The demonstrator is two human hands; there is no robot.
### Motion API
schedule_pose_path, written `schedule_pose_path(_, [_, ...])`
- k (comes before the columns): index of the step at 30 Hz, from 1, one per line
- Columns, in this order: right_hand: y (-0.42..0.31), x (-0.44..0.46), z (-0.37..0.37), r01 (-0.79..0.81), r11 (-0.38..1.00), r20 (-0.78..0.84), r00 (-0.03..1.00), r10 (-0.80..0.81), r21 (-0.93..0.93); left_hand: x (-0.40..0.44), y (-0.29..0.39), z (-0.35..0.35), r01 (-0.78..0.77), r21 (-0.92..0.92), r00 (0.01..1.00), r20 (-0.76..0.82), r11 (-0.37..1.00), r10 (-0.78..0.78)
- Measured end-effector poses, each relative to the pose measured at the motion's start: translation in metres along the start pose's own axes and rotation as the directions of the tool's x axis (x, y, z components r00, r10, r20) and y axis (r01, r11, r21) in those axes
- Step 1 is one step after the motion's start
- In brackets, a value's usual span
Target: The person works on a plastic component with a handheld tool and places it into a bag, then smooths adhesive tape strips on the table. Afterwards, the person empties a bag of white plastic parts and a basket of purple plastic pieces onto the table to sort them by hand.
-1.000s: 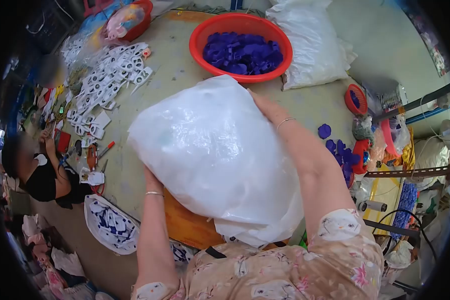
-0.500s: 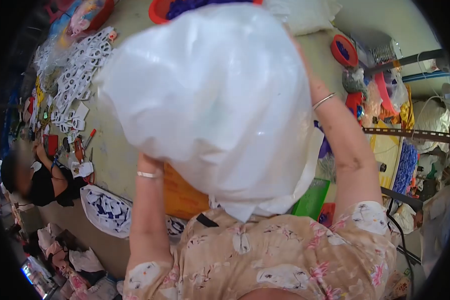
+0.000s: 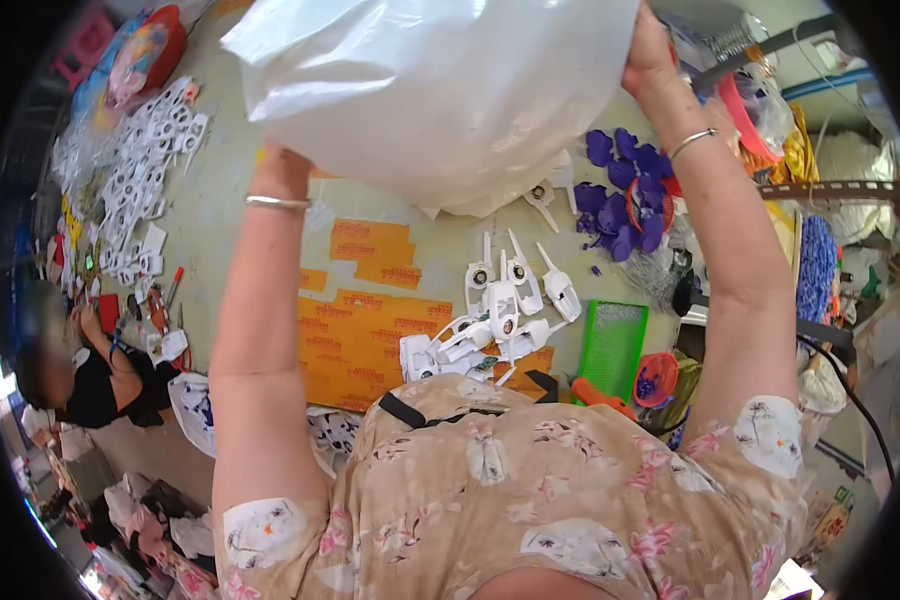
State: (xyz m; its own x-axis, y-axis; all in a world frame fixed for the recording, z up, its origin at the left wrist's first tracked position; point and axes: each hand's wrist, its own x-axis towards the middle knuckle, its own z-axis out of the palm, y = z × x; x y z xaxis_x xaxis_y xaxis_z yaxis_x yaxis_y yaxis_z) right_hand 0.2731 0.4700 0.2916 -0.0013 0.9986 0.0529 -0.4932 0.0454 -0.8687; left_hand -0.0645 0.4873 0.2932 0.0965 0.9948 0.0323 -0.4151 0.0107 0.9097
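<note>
A large white plastic bag (image 3: pixel 440 95) is lifted over the far part of the table and runs out of the top of the view. My right hand (image 3: pixel 652 58) grips its right side, fingers partly hidden. At its lower left corner, my left hand (image 3: pixel 288 168) holds it from behind, with the fingers out of sight. Beneath and nearer to me lies a pile of white plastic parts (image 3: pixel 500 305) with round metal-looking centres. Orange printed sheets (image 3: pixel 370 325) are fixed to the tabletop. Purple petal-shaped pieces (image 3: pixel 625 190) lie below my right hand.
A green tray (image 3: pixel 613 345), a small red bowl (image 3: pixel 656 378) and an orange-handled tool (image 3: pixel 600 397) are at the near right edge. Many white parts (image 3: pixel 145 180) are heaped at left. A co-worker (image 3: pixel 110 370) sits at the left side. A metal rail (image 3: pixel 835 193) stands at right.
Both hands have moved the bag away from my body and upward in view. The white parts, orange sheets and purple pieces under it are now uncovered.
</note>
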Motion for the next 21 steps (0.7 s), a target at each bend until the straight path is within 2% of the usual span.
schedule_pose_path(2, [0.005, 0.003, -0.019, -0.032, 0.997, -0.028, 0.999, 0.03, -0.071, -0.002, 0.013, 0.002, -0.038, -0.022, 0.999, -0.023, 0.999, 0.037])
schedule_pose_path(5, [0.013, 0.034, -0.057, 0.059, 0.979, -0.225, 0.969, -0.103, -0.194, -0.026, 0.036, -0.008, -0.105, -0.089, 0.992, -0.082, 0.99, 0.098])
schedule_pose_path(6, [0.001, 0.026, -0.036, 0.088, 0.995, -0.29, 0.952, -0.098, -0.05, -0.048, 0.044, -0.016, -0.137, -0.163, 0.988, -0.093, 0.977, 0.123])
schedule_pose_path(8, [-0.014, 0.012, 0.009, 0.166, 0.98, -0.21, 0.968, -0.141, 0.111, -0.082, 0.049, -0.035, -0.22, -0.308, 0.975, -0.053, 0.925, 0.214])
schedule_pose_path(9, [-0.024, 0.009, 0.025, 0.202, 0.96, -0.162, 0.972, -0.172, 0.192, -0.086, 0.049, -0.036, -0.292, -0.08, 0.956, -0.009, 0.953, 0.292])
schedule_pose_path(10, [-0.031, 0.009, 0.032, 0.131, 0.991, -0.225, 0.966, -0.126, 0.009, -0.09, 0.048, -0.035, -0.361, 0.151, 0.933, 0.038, 0.92, 0.359])
schedule_pose_path(11, [-0.033, 0.01, 0.037, 0.041, 0.985, -0.296, 0.951, -0.091, -0.17, -0.091, 0.045, -0.033, -0.413, 0.373, 0.907, 0.085, 0.831, 0.413])
schedule_pose_path(12, [-0.034, 0.014, 0.041, -0.056, 0.941, -0.369, 0.926, -0.076, -0.335, -0.085, 0.042, -0.023, -0.42, 0.441, 0.897, 0.071, 0.793, 0.436])
schedule_pose_path(13, [-0.033, 0.021, 0.043, -0.05, 0.898, -0.374, 0.918, -0.131, -0.436, -0.076, 0.042, -0.009, -0.425, 0.505, 0.886, 0.059, 0.751, 0.461])
schedule_pose_path(15, [-0.025, 0.032, 0.036, -0.061, 0.785, -0.391, 0.889, -0.238, -0.617, -0.067, 0.046, 0.0, -0.476, 0.474, 0.859, 0.069, 0.741, 0.507])
schedule_pose_path(17, [-0.021, 0.042, 0.028, -0.018, 0.718, -0.392, 0.848, -0.358, -0.696, -0.058, 0.042, -0.008, -0.463, 0.494, 0.87, 0.095, 0.736, 0.483])
schedule_pose_path(18, [-0.018, 0.045, 0.02, -0.015, 0.685, -0.401, 0.821, -0.407, -0.728, -0.057, 0.051, -0.01, -0.461, 0.647, 0.83, 0.072, 0.608, 0.553])
schedule_pose_path(20, [-0.027, 0.051, 0.006, 0.097, 0.623, -0.28, 0.832, -0.479, -0.777, -0.053, 0.071, -0.004, -0.544, 0.707, 0.721, 0.119, 0.452, 0.683])
schedule_pose_path(21, [-0.037, 0.043, 0.011, 0.09, 0.687, -0.306, 0.848, -0.432, -0.721, -0.05, 0.082, 0.001, -0.575, 0.688, 0.695, 0.125, 0.444, 0.708])
